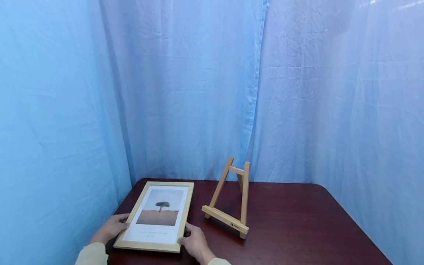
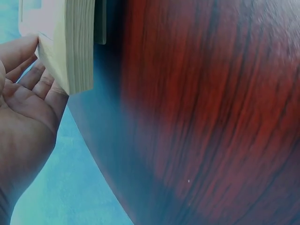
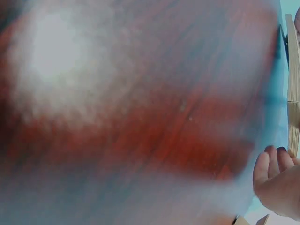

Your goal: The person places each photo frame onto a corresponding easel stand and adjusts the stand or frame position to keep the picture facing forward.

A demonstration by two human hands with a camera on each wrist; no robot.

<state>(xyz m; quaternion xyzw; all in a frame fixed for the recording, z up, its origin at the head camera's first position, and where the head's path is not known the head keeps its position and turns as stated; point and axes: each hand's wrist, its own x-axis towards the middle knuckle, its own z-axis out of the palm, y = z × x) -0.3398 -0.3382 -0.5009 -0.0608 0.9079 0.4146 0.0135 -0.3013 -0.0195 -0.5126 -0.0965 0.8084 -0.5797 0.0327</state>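
A light wooden picture frame (image 1: 147, 246) holds a print of a lone tree (image 1: 162, 204), facing up at the left of the table. My left hand (image 1: 114, 226) grips its left side, with the thumb on the front rim and fingers behind, as the left wrist view shows. Opposite it, my right hand (image 1: 196, 241) holds the lower right side. In both wrist views the frame's edge (image 2: 79, 51) stands off the dark red tabletop. Just right of the right hand, a small wooden easel (image 1: 225, 219) stands upright, its ledge angled toward the front.
The dark red table (image 1: 291, 221) extends to the right of the easel, with rounded far corners. Light blue curtains (image 1: 198, 92) hang behind it and along both sides. The easel's rear leg (image 1: 240, 181) shows between its front legs.
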